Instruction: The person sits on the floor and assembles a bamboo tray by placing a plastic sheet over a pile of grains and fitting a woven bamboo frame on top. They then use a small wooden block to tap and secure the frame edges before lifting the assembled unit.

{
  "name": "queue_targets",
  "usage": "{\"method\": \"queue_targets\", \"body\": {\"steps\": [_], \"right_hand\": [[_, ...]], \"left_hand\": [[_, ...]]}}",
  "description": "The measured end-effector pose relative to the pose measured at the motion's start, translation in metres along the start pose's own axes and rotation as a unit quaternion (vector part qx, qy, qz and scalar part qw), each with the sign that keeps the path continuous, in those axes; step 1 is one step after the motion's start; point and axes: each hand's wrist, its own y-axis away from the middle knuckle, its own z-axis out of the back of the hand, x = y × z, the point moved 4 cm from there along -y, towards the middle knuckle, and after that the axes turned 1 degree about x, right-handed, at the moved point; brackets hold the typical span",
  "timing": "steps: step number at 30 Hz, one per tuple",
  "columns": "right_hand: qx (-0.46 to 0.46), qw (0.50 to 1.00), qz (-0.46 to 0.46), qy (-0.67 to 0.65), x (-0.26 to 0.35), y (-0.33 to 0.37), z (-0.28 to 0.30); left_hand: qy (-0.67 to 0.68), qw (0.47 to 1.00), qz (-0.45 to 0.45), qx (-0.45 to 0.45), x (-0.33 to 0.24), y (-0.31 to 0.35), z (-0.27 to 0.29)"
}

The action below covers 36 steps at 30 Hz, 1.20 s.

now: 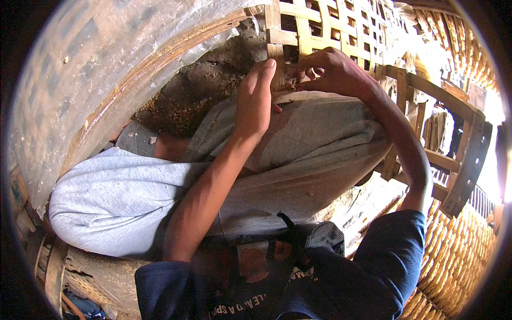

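Note:
A woven bamboo lattice panel of flat pale strips stands at the top, with its lower end close to my lap. My left hand holds the panel's left edge strip near the bottom corner, thumb up on the strip and the other fingers mostly hidden behind it. My right hand bends over the panel's lower edge from the right. Its fingers are curled into a pinch beside the corner; what lies between them is too small and shadowed to tell.
A large plastic-covered curved surface with a wooden rim rises at the left. Dark, crumb-strewn ground lies beyond my folded legs in grey trousers. A slatted wooden frame and a ribbed woven wall are at the right.

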Motion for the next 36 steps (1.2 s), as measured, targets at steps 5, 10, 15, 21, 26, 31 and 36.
{"method": "queue_targets", "body": {"steps": [5, 10, 15, 21, 26, 31, 36], "right_hand": [[0.013, 0.999, -0.027, -0.013, -0.003, -0.004, 0.0], [-0.022, 0.998, -0.047, 0.035, 0.007, -0.01, 0.007], [-0.077, 0.994, -0.053, -0.054, 0.02, -0.019, 0.007], [-0.087, 0.994, -0.005, -0.061, -0.011, -0.008, -0.006], [-0.13, 0.988, -0.084, 0.007, -0.009, -0.014, -0.001], [-0.147, 0.989, -0.006, 0.033, 0.003, -0.015, 0.006], [-0.151, 0.977, 0.073, 0.134, 0.015, -0.015, 0.008]], "left_hand": [[0.01, 1.0, 0.007, 0.011, 0.008, -0.004, 0.001], [-0.012, 1.0, -0.023, -0.001, 0.004, -0.003, 0.0], [-0.053, 0.997, -0.049, 0.001, 0.007, -0.005, 0.003], [-0.03, 0.998, -0.056, 0.003, 0.001, 0.0, -0.003], [-0.025, 0.999, -0.047, 0.01, 0.0, 0.0, -0.002], [-0.04, 0.998, -0.041, 0.005, 0.001, -0.001, -0.001], [-0.036, 0.998, -0.039, 0.023, 0.002, -0.001, -0.001]]}}
